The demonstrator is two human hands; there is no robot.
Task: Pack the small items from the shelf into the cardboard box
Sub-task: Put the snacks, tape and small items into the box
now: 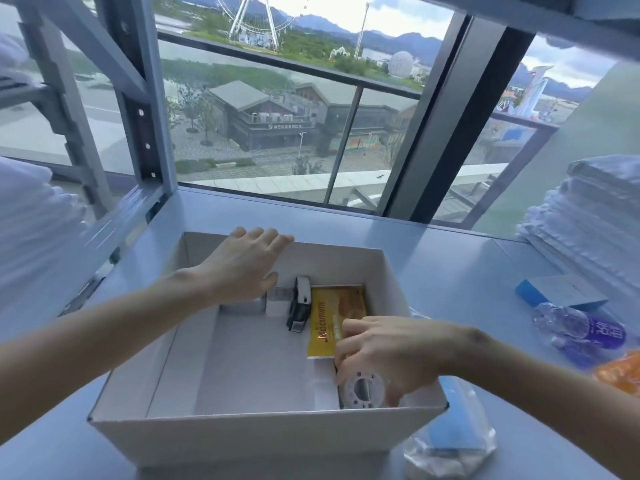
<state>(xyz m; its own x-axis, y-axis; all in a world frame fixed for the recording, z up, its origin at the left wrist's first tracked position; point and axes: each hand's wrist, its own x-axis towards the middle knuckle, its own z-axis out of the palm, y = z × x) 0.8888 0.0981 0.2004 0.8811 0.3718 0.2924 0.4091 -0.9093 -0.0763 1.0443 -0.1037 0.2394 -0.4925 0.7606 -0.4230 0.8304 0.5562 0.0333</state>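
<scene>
The right hand (384, 351) has its grip closed round a white round item (362, 389), fingers curled over the top, low in the near right corner of the cardboard box (242, 434). The left hand (242, 268) is spread flat with a slack grip and holds nothing; its fingertips reach the box's far rim.

The box stands on the shelf (450, 265). Inside, along the right half, lie a yellow packet (329, 317), a black-and-white item (299, 303) just left of it, and a small white carton (277, 303) beside that.

On the shelf to the right are a blue box (561, 292), a clear bottle (581, 329), an orange packet (620, 374), and a plastic bag (450, 434) against the box's near right corner.
</scene>
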